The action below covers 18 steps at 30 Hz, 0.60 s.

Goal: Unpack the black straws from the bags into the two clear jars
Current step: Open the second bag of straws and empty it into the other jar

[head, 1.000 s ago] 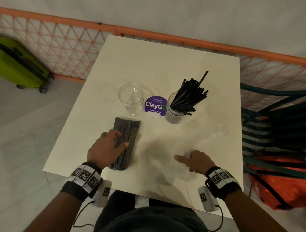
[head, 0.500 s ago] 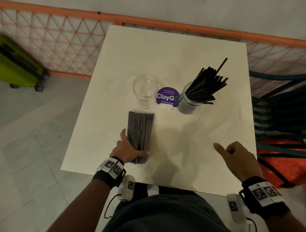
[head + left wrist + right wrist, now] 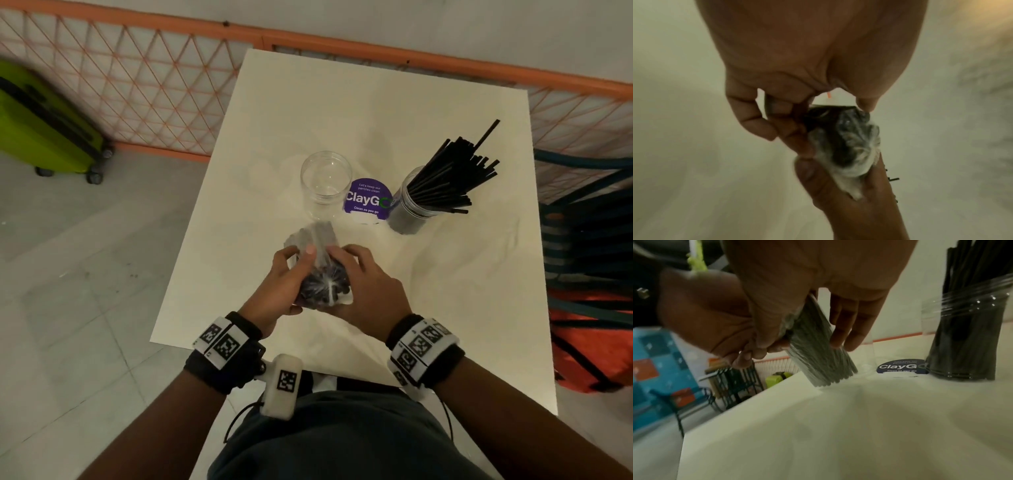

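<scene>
A clear bag of black straws [image 3: 322, 286] is tilted up off the white table [image 3: 376, 102], its gathered sealed end toward me. My left hand [image 3: 291, 270] grips its left side and my right hand [image 3: 356, 270] grips its right side. In the left wrist view the left fingers [image 3: 756, 116] curl by the bag's crinkled end [image 3: 851, 146]. In the right wrist view the bag [image 3: 818, 356] slants down toward the table. An empty clear jar [image 3: 325, 185] stands just beyond the bag. A second clear jar [image 3: 412, 212] to the right holds several loose black straws [image 3: 448, 174].
A purple ClayGo sign [image 3: 366, 204] stands between the jars. An orange lattice fence [image 3: 154, 78] runs behind the table, with a green suitcase [image 3: 44, 126] on the floor at left. Dark stacked chairs [image 3: 589, 240] crowd the table's right edge.
The bag lay flat on the table under my left hand; now it is raised and tilted. My right hand came in from the table's right side and took hold of it.
</scene>
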Each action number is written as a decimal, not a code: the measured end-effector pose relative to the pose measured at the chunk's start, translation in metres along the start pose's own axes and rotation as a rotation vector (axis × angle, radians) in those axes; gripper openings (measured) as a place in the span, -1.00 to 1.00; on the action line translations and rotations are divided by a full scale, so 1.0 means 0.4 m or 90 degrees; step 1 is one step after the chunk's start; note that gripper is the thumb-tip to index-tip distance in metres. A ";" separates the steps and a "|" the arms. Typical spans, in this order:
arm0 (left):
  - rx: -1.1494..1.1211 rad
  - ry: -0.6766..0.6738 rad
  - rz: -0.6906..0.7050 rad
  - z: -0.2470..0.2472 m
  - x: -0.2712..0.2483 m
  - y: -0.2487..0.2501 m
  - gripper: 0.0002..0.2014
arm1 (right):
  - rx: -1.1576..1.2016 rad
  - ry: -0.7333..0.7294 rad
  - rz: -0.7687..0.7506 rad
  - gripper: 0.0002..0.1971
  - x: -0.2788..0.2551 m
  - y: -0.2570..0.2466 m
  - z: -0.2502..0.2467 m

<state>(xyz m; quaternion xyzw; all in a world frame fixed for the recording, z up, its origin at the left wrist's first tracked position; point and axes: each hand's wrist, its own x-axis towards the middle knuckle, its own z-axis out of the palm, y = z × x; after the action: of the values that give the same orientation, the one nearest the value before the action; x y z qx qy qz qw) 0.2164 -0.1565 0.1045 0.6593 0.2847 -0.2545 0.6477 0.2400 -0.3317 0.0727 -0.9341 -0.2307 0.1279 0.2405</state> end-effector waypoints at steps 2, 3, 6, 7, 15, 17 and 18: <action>-0.005 0.004 0.058 -0.021 -0.016 0.018 -0.47 | 0.067 0.056 0.032 -0.17 0.018 -0.004 -0.017; 0.003 0.008 0.093 -0.032 -0.021 0.023 -0.51 | 0.096 0.067 0.046 -0.21 0.026 -0.002 -0.026; 0.052 0.002 0.178 -0.052 -0.027 0.029 -0.43 | 0.096 0.053 0.078 -0.29 0.046 0.010 -0.043; 0.063 -0.004 0.191 -0.052 -0.026 0.027 -0.39 | 0.087 0.041 0.089 -0.29 0.053 0.014 -0.046; 0.069 -0.018 0.260 -0.050 -0.051 0.070 -0.50 | 0.138 0.023 0.151 -0.49 0.076 0.024 -0.071; 0.117 -0.085 0.227 -0.065 -0.074 0.100 -0.58 | 0.174 0.056 0.164 -0.50 0.077 0.037 -0.077; 0.178 -0.094 0.237 -0.074 -0.085 0.116 -0.67 | 0.188 0.067 0.165 -0.49 0.075 0.040 -0.081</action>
<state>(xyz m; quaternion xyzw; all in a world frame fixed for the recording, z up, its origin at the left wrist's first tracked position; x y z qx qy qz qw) 0.2242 -0.1286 0.1622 0.7632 0.0722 -0.2152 0.6050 0.2831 -0.3420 0.0883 -0.9161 -0.0740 0.1409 0.3681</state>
